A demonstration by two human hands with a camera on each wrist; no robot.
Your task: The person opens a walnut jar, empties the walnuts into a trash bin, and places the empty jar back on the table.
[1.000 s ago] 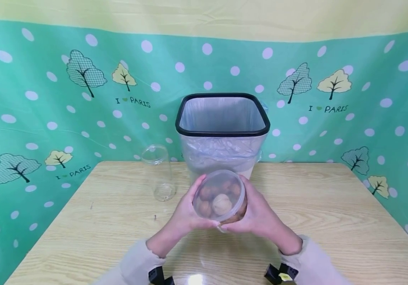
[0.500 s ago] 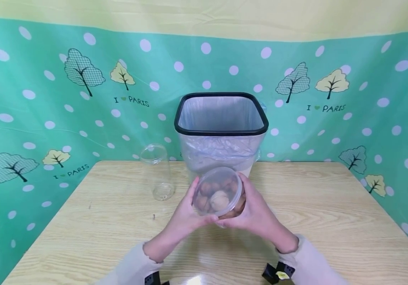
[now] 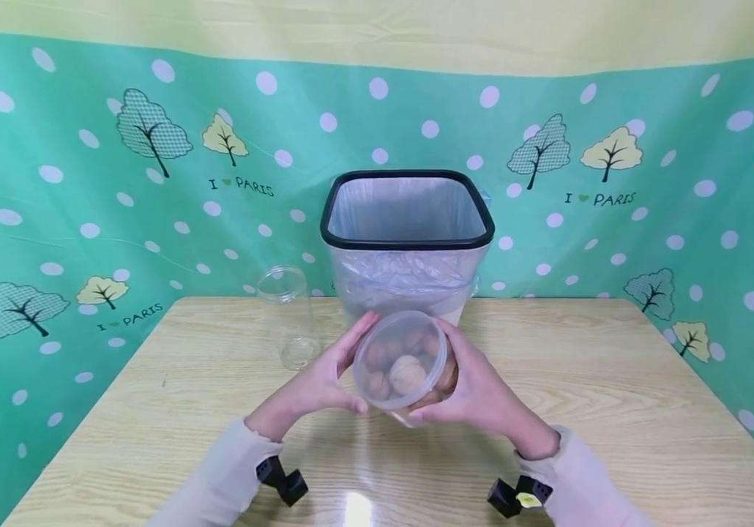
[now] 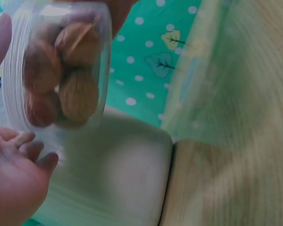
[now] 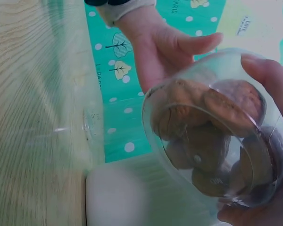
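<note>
The right hand point(image 3: 476, 380) holds the jar point(image 4: 61, 66) of walnuts point(image 3: 408, 375), its thumb and fingers bent around the side, while the left hand point(image 3: 324, 380) is spread wide on the other side, its thumb standing away from the plastic. Whether any left fingertip touches the jar's far edge, I cannot tell. The jar lies deep in the right grip, between thumb and fingers, and is held up above the table point(image 3: 581, 395), just in front of the bin point(image 3: 405, 246). It is tilted, so that its pale lid point(image 3: 383, 351) faces up towards the person and somewhat to the left, close to the left palm, while the base turns away (the right wrist view looks through it at the nuts). The bin has a black rim and a bag point(image 3: 410, 212) lining it. A tall jar point(image 3: 293, 318), clear and upright, stands to the bin's left, well apart from the right hand. Behind everything hangs a green dotted curtain point(image 3: 430, 95).
</note>
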